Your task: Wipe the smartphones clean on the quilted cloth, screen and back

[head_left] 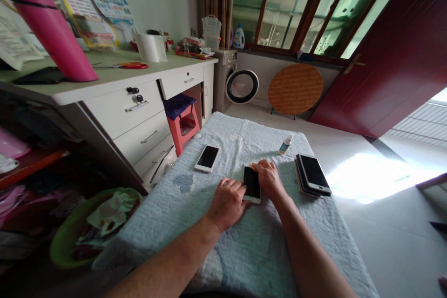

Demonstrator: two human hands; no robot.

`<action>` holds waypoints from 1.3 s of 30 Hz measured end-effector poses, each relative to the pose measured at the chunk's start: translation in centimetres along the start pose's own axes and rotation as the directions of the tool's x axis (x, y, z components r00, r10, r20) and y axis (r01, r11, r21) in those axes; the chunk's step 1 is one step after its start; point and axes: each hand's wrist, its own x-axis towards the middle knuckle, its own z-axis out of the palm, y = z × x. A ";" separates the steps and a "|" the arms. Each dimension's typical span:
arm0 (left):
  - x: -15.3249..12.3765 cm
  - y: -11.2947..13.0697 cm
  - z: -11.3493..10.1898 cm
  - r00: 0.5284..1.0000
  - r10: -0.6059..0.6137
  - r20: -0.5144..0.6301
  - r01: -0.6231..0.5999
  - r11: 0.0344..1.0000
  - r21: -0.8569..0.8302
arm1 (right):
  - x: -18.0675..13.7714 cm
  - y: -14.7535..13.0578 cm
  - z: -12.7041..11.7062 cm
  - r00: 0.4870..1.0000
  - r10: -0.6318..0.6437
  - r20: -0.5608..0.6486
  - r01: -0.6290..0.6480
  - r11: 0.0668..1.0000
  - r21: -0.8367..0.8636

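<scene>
A white-framed smartphone (pixel 252 184) lies screen up on the cloth-covered table in front of me. My left hand (pixel 228 201) grips its left edge, fingers curled over the side. At the upper part of the screen, my right hand (pixel 268 179) pinches a small orange item (pixel 254 166) against the glass; its kind cannot be made out. Left of the hands lies another white smartphone (pixel 207 158), screen up. To the right rests a stack of phones (pixel 313 174), a white-framed one on top. Behind the stack stands a small spray bottle (pixel 285 144) with a clear cap.
A pale blue quilted cloth (pixel 230 130) covers the table. Along the left runs a desk (pixel 118 84) with a pink tumbler (pixel 52 32), scissors (pixel 134 65) and a paper roll (pixel 150 47). A red stool (pixel 181 130) and a green basket (pixel 63 242) stand by it.
</scene>
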 end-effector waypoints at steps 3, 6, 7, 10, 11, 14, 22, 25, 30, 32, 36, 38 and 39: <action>0.1 0.0 -0.1 1.000 -0.006 0.005 0.006 1.000 -0.019 | -0.5 0.7 -0.4 1.000 0.017 0.001 -0.017 1.000 -0.001; 0.1 -0.3 -0.1 1.000 -0.006 -0.002 0.006 0.999 -0.037 | -0.8 0.9 -0.5 1.000 0.026 -0.016 -0.026 1.000 0.004; 0.1 -0.4 -0.1 1.000 -0.004 -0.006 0.004 0.999 -0.040 | -0.8 0.9 -0.5 0.999 0.033 -0.028 -0.033 0.999 0.004; 0.0 -0.7 0.0 1.000 0.004 -0.013 -0.004 0.999 -0.046 | -1.0 0.7 -0.5 0.998 0.038 -0.043 -0.038 0.999 0.012; 0.0 -0.8 0.0 1.000 0.005 -0.012 -0.006 0.999 -0.048 | -1.0 0.5 -0.5 0.998 0.034 -0.047 -0.033 0.999 0.017; 0.1 -0.9 0.0 1.000 0.007 -0.008 -0.007 0.998 -0.055 | -1.1 0.2 -0.7 0.998 0.012 -0.058 -0.010 0.999 0.039; 0.0 -1.4 0.0 1.000 0.011 -0.007 -0.011 0.998 -0.066 | -1.1 0.0 -1.3 1.000 0.009 0.000 -0.009 0.979 0.203; 0.0 -1.6 0.1 1.000 0.000 -0.001 0.000 0.998 -0.061 | -1.2 0.2 -1.6 0.998 -0.026 0.057 0.007 0.954 0.299; 0.1 -1.5 0.0 1.000 -0.003 0.005 0.004 0.997 -0.073 | -1.2 0.6 -1.7 0.996 0.005 0.091 -0.036 0.939 0.342; 0.1 -1.5 -0.1 1.000 0.000 0.007 0.001 0.997 -0.076 | -0.9 0.6 -1.4 0.998 0.039 0.050 -0.052 0.951 0.304; 0.1 -1.6 -0.1 1.000 0.004 0.008 -0.003 0.997 -0.075 | 0.2 0.4 -0.7 0.997 0.071 -0.025 -0.064 0.975 0.213; 0.1 -1.6 -0.1 1.000 0.004 0.016 -0.003 0.997 -0.078 | 0.9 0.1 -0.4 0.997 0.068 -0.035 -0.061 0.984 0.169; 0.1 -1.6 -0.1 1.000 0.003 0.019 -0.001 0.997 -0.079 | 1.3 0.0 -0.3 0.997 0.066 -0.034 -0.060 0.987 0.148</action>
